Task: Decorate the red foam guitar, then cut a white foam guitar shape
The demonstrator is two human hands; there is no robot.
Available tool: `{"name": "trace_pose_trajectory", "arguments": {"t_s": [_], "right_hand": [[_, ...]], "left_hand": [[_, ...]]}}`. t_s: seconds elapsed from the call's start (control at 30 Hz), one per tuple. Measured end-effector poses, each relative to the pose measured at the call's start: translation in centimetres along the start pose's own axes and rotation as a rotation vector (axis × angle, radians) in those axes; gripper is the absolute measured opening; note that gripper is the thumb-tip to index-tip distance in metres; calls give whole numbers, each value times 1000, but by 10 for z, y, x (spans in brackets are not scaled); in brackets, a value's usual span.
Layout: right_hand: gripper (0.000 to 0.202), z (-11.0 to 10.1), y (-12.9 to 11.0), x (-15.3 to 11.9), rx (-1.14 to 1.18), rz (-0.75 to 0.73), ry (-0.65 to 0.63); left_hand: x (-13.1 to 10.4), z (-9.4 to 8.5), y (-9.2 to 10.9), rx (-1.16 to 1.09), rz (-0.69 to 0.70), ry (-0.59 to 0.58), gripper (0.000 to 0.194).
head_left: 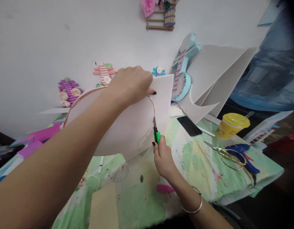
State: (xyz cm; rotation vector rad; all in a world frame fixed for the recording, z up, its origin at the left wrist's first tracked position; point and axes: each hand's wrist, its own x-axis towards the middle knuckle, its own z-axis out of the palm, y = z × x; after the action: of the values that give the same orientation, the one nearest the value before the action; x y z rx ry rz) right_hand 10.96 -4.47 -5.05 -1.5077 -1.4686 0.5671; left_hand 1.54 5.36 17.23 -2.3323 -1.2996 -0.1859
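A white foam board stands upright over the table, with a curved reddish-brown edge and a thin drawn curve running down from it. My left hand grips the board's top edge, thumb on the near face. In my right hand is a green-and-black utility knife, its blade touching the board where the curved cut line stops. The blade's tip is hidden in or behind the board. My left forearm covers part of the board's left side.
Right of the board lie a black phone, gold-handled scissors, a blue tool and a yellow lidded tub. Behind stand a light-blue guitar model and white board offcuts. A pink piece lies near my right wrist.
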Motion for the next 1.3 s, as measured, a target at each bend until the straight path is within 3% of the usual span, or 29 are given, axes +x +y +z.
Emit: {"name": "trace_pose_trajectory", "arguments": {"t_s": [0.6, 0.77, 1.3], "right_hand": [[10, 5, 6, -8, 23, 17, -27], [6, -3, 3, 0, -8, 9, -50], [7, -13, -5, 24, -72, -42, -95]], "left_hand": [[2, 2, -2, -86, -34, -19, 48], [1, 2, -5, -22, 3, 7, 48], [7, 9, -17, -110, -39, 6, 47]]}}
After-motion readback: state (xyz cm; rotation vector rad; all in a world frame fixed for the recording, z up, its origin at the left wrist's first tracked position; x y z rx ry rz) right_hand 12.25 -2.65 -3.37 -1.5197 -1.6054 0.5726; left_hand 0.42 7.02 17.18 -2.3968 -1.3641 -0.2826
